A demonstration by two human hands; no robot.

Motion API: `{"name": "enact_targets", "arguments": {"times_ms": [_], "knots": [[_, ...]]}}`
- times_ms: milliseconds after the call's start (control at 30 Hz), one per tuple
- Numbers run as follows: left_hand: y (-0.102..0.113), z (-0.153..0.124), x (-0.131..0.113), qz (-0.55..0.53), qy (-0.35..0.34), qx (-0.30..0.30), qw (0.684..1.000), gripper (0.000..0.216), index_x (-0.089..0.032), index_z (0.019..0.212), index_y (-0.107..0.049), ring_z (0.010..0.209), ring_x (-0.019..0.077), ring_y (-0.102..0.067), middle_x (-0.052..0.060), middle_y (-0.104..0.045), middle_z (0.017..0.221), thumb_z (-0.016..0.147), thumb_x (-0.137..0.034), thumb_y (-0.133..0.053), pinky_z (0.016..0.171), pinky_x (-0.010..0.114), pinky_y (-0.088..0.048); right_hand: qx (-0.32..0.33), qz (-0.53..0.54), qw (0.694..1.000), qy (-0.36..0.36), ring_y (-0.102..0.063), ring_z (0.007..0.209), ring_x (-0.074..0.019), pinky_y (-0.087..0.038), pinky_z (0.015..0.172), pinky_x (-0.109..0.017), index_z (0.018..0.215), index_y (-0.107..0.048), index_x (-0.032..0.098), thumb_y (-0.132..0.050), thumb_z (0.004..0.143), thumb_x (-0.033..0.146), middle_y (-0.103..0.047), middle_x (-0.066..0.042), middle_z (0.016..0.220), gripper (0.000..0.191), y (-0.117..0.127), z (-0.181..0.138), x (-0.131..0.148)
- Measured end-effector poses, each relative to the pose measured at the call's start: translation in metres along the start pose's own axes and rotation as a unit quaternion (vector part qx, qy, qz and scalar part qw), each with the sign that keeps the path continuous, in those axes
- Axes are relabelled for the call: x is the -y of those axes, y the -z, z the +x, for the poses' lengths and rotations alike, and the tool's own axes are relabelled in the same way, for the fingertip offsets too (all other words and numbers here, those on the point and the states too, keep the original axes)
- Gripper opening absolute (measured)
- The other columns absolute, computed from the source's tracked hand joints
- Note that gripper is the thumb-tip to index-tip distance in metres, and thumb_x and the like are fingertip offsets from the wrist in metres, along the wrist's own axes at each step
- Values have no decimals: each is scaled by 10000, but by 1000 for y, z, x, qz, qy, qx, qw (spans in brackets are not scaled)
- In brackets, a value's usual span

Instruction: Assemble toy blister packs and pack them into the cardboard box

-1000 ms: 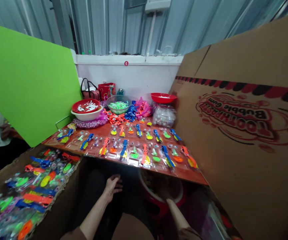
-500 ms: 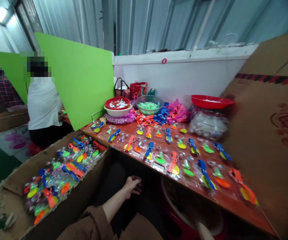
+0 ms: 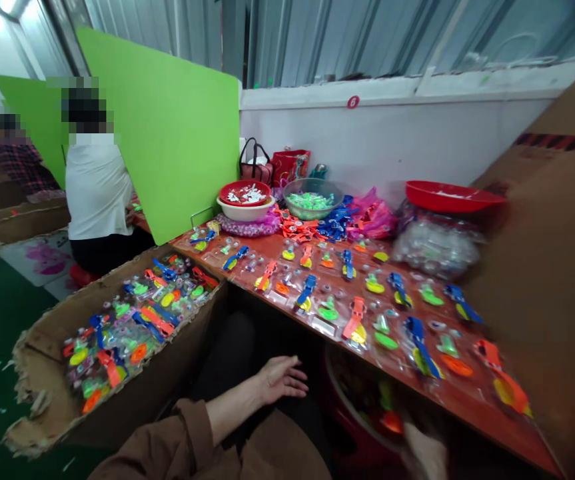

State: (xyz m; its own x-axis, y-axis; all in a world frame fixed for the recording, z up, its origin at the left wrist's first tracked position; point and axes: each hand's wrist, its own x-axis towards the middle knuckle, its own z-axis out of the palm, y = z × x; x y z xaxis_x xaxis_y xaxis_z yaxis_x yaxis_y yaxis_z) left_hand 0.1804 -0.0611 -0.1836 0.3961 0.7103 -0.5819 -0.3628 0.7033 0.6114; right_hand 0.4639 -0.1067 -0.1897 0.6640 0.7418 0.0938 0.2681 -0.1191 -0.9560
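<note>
Toy parts (image 3: 390, 417), green and orange, blurred: located at the mouth of a red bucket (image 3: 347, 408) beneath the table edge, just beside the right hand (image 3: 424, 448). Whether that hand's fingers pinched them could not be told.

Writing: one round red sticker (image 3: 353, 102) on the ledge of the white wall (image 3: 397, 140) read "6". A cardboard panel (image 3: 557, 300) at the right bore a red-and-black striped band.

Pose: the right arm reached low, its hand smeared by blur. The left hand (image 3: 283, 380) lay above the lap, bare of any object, fingers extended and slightly apart, the brown sleeve (image 3: 192, 427) turned back at the forearm.

Materials: clear, glossy plastic trays (image 3: 324, 326), in rows on the red-brown table (image 3: 527, 437), held blue or orange straps, yellow discs and green pieces. Similar packs (image 3: 142, 327) filled a ragged-edged cardboard box (image 3: 42, 353) at the left. Behind stood a translucent round bowl (image 3: 337, 200) of green pieces, a shallow red dish (image 3: 432, 191) and a smooth green board (image 3: 177, 133).
</note>
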Motion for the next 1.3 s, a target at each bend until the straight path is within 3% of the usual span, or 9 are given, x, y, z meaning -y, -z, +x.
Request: {"name": "enact_targets", "arguments": {"times_ms": [67,133,233,333,467,800,1000,1133,1300], "knots": [[-12,-6,9,-29,27,19,999,501,-127,1062,-591,721,231,-703,114,-680,878,823,-558,-686,814,440,-533,31,32,998,-43,-702,778,-341,-583,646,-450,882,-724,188,-773,612,652,-737,-123,826,539,-16,-27,6],[-23,-13,13,-76,57,43,995,498,-118,1060,-608,702,229,-694,110,-682,850,887,-584,-583,776,423,-537,134,72,987,-50,-714,823,-312,-590,715,-415,911,-725,180,-771,640,598,-748,-125,923,501,-35,-61,25],[-30,-23,4,-172,65,77,980,424,-114,968,-648,711,191,-670,86,-678,799,966,-505,-485,757,347,-536,287,36,955,57,-701,897,-263,-565,813,-371,949,-744,171,-701,779,503,-715,-111,984,375,-69,-100,67],[-26,-32,-16,-238,28,73,968,328,-135,937,-666,813,153,-667,64,-695,866,977,-420,-508,824,265,-522,317,-6,937,144,-665,935,-235,-535,859,-362,1129,-712,184,-638,849,433,-695,-97,1018,382,-98,-112,102],[-15,-42,-38,-282,-8,71,957,281,-137,876,-656,768,137,-656,43,-678,811,986,-351,-511,828,258,-528,312,2,938,150,-654,940,-217,-534,845,-349,1295,-609,188,-638,866,398,-685,-94,1082,478,-116,-113,118],[2,-41,-20,-277,36,58,959,322,-116,1037,-615,906,234,-687,121,-698,954,1002,-385,-442,866,420,-534,187,29,977,94,-668,879,-207,-543,795,-330,1142,-661,159,-574,901,488,-694,-105,1029,417,-107,-115,95],[15,-41,-24,-229,41,54,971,338,-145,1145,-582,819,236,-694,136,-696,1015,1002,-404,-418,698,358,-531,15,-167,984,57,-644,958,-299,-495,882,-414,1075,-703,89,-500,869,569,-706,-199,1020,560,-48,-59,41],[14,-49,-27,-176,20,62,982,353,-155,1156,-595,681,196,-672,131,-704,967,956,-441,-542,500,235,-416,80,-300,949,50,-619,986,-386,-462,910,-517,1024,-729,71,-546,807,582,-684,-255,985,584,-23,-46,29],[2,-63,-25,-33,-32,39,998,438,-136,965,-599,520,141,-612,83,-679,782,835,-545,-686,392,180,-252,290,-85,947,108,-660,831,-233,-539,769,-345,1074,-706,174,-560,873,556,-687,-109,990,456,-62,-86,74]]}}
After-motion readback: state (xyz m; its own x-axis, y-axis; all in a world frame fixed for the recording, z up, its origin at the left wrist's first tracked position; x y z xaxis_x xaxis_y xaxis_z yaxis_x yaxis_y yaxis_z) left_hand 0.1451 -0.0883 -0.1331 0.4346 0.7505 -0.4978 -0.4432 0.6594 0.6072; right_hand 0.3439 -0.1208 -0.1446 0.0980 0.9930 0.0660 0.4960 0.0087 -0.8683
